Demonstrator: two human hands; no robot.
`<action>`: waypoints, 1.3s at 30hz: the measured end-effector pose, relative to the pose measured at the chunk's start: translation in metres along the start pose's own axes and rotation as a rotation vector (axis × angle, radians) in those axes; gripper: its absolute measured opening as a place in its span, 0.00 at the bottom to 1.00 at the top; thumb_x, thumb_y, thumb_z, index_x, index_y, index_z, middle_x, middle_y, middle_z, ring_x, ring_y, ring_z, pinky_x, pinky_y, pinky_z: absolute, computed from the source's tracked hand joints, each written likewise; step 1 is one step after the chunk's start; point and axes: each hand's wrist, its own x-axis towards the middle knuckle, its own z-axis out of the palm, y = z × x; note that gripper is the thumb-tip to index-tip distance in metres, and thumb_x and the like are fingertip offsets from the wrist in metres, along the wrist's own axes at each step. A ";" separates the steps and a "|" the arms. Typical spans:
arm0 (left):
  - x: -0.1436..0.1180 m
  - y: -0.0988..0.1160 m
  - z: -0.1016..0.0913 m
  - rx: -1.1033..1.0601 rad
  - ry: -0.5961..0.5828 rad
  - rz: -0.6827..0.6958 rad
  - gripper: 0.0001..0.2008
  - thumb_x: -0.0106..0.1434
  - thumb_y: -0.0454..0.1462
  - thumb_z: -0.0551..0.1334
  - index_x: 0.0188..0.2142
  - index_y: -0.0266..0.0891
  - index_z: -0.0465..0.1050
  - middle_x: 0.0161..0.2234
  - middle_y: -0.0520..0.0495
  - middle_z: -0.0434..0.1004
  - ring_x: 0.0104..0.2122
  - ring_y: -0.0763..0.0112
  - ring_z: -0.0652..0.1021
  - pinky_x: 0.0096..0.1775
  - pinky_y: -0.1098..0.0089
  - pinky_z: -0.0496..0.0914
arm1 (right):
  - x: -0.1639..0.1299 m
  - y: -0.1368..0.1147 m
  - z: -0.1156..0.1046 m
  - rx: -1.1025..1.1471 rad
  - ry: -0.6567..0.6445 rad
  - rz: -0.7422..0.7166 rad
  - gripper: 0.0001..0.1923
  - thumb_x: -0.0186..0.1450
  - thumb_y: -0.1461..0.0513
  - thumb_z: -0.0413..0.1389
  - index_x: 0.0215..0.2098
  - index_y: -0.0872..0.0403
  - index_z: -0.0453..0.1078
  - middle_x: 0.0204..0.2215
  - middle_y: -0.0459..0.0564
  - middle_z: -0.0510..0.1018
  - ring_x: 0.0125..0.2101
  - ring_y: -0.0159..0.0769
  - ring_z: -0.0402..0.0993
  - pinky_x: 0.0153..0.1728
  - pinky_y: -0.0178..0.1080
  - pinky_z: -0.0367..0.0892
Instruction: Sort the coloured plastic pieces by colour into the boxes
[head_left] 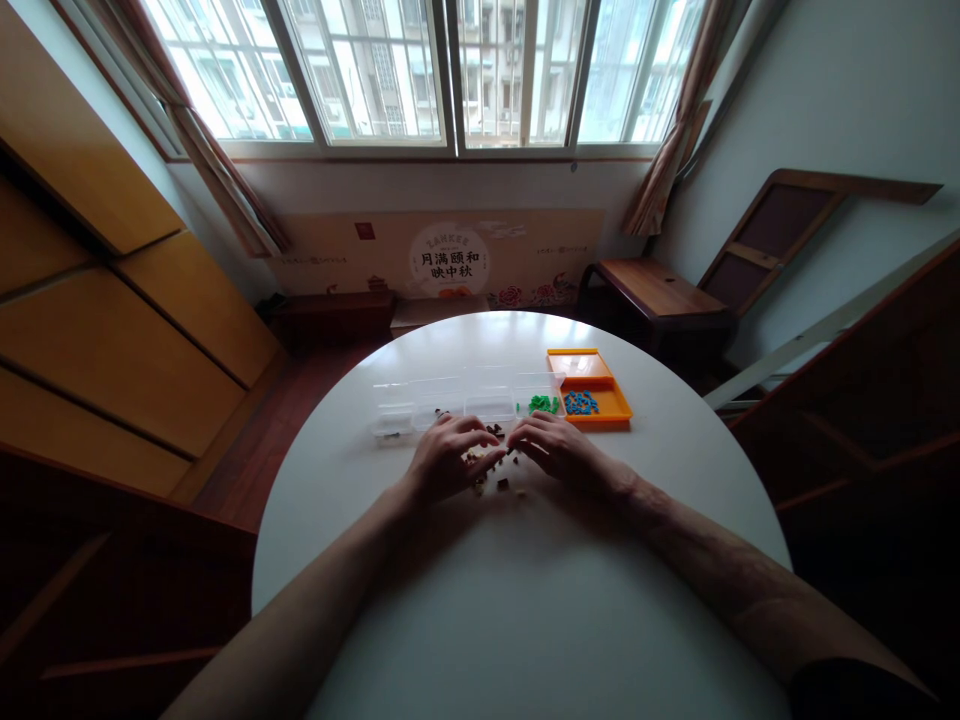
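Brown pieces [502, 484] lie beneath and between curled fingers [472, 438].
Left hand [444, 456], right hand [559, 446]: how far open, or gripping what, I cannot tell.

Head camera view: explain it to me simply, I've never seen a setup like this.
There is no machine here. A camera worn on a person's head looks forward and down, so you see both bare arms reaching over a round white table. The left hand and right hand meet over scattered small dark and pale pieces. Beyond them is a clear compartment box, with green pieces at its right end. Beside it, an orange case holds blue pieces. Whether the fingertips grip a piece is too small to tell.
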 end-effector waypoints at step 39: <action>-0.001 -0.020 -0.037 0.190 0.157 -0.335 0.06 0.70 0.40 0.68 0.37 0.44 0.84 0.37 0.51 0.84 0.29 0.69 0.78 0.49 0.59 0.69 | 0.000 -0.011 -0.012 -0.048 0.008 0.021 0.04 0.79 0.63 0.59 0.45 0.49 0.76 0.40 0.50 0.86 0.41 0.42 0.79 0.48 0.46 0.75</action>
